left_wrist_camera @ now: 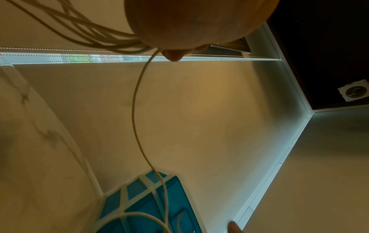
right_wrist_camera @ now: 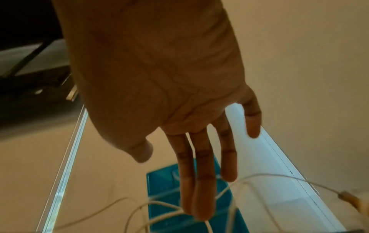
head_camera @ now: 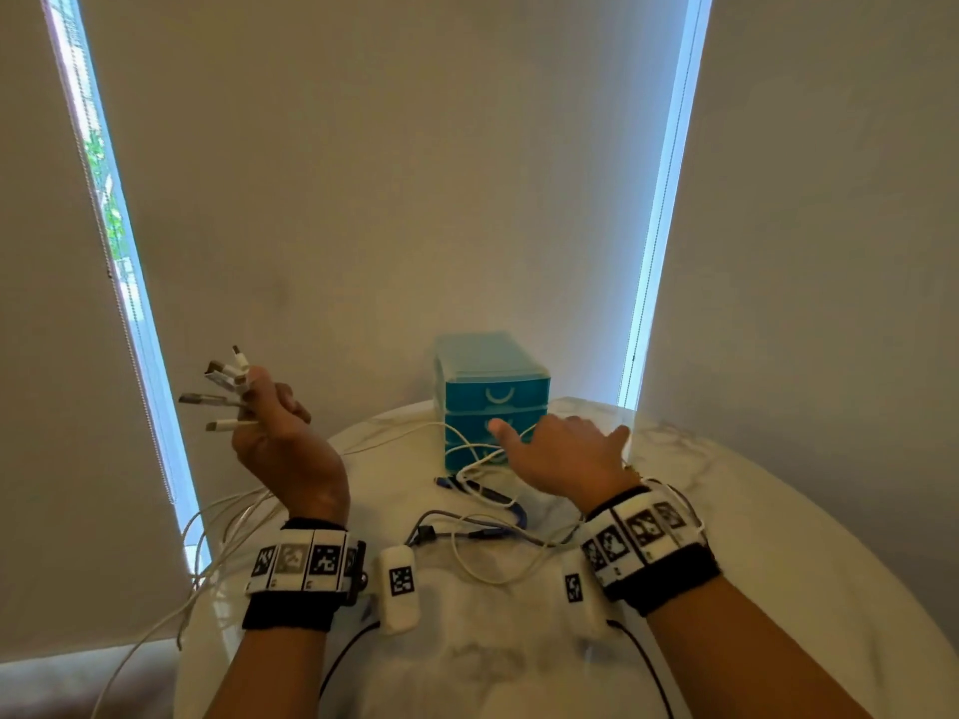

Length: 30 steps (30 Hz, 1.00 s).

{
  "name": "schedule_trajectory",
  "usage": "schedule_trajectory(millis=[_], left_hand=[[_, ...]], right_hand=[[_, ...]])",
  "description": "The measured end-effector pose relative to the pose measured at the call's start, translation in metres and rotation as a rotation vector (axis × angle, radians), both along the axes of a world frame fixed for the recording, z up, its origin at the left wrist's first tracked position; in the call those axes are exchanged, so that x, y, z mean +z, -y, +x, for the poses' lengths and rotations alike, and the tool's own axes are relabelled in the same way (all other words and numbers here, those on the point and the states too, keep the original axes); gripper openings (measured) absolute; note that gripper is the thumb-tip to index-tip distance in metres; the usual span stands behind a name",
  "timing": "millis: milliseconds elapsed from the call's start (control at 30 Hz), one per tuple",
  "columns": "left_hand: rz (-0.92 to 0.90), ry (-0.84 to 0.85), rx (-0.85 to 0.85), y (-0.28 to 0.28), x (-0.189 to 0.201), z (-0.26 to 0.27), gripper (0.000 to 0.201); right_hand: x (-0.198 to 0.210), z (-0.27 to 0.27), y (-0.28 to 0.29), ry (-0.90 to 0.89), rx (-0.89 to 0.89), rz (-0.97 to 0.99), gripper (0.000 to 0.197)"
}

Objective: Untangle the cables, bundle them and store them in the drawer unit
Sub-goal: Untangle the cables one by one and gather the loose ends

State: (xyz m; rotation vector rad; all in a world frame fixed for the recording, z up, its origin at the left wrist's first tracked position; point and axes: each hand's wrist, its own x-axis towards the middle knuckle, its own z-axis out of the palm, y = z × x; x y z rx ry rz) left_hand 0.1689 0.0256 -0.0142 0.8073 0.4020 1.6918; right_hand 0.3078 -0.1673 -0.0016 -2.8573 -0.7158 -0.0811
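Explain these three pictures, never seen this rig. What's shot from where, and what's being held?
No machine here: these are a person's two bare hands, wearing marked wristbands. The wide picture comes from a head-worn camera looking down. The other two are taken from the wrists, each looking along its hand. A pale marbled table holds a blue drawer unit, with loose cables in front of it, white, grey and blue. The left hand is raised and grips a bunch of white cables, their plugs fanning out above the fingers. The right hand grips nothing: fingers straight, it reaches over the loose cables towards the drawers.
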Motion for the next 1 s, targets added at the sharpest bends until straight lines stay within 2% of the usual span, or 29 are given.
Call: schedule_trajectory(millis=[67, 200, 367, 467, 633, 700, 867, 933, 1000], left_hand=[[0.014, 0.016, -0.029, 0.004, 0.0, 0.0, 0.04], [0.033, 0.046, -0.09, 0.011, 0.001, 0.0, 0.037], [0.046, 0.011, -0.072, 0.013, 0.003, -0.001, 0.042], [0.034, -0.018, 0.022, 0.005, 0.005, -0.006, 0.044], [-0.123, -0.005, 0.196, -0.023, 0.008, -0.026, 0.051], [-0.149, -0.023, 0.24, -0.031, 0.004, -0.029, 0.052], [-0.181, -0.211, 0.361, -0.031, 0.001, -0.033, 0.06], [-0.17, -0.288, 0.35, -0.029, 0.002, -0.032, 0.062], [-0.084, -0.382, 0.339, -0.023, -0.001, -0.025, 0.067]], right_hand=[[-0.011, -0.002, -0.02, -0.051, 0.002, 0.094, 0.089], [-0.037, 0.016, -0.05, -0.163, -0.004, 0.307, 0.085], [-0.051, 0.043, -0.063, -0.439, -0.067, 0.606, 0.044], [-0.037, 0.049, -0.042, -0.379, -0.041, 0.638, 0.016], [-0.007, 0.064, 0.043, -0.278, -0.023, 0.467, 0.023], [0.001, 0.073, 0.073, -0.202, -0.059, 0.516, 0.021], [0.015, 0.093, 0.12, 0.022, -0.244, 1.014, 0.025], [0.018, 0.093, 0.122, -0.004, -0.258, 1.232, 0.025], [0.022, 0.088, 0.116, -0.074, -0.219, 1.395, 0.021]])
